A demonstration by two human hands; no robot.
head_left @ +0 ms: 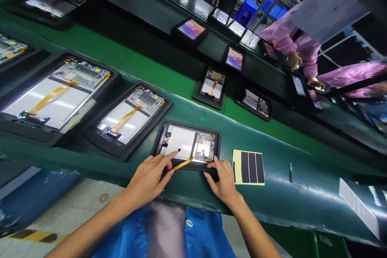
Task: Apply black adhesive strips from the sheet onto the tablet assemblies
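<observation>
An opened tablet lies in a black padded frame on the bench in front of me, its white battery and circuit board exposed. My left hand reaches in from the left, index finger stretched over the battery. Between its thumb and curled fingers is the end of an orange flex cable, drawn out over the frame's near edge. Gripping the near right corner, my right hand has its fingers on the frame's top and its thumb at the front. Right of that hand lies a yellow sheet with black adhesive strips.
More opened tablets in black frames lie to my left. Across a green conveyor belt are tablets, some with lit screens. A co-worker in pink sleeves handles devices at the far right. A small thin rod lies on the bench.
</observation>
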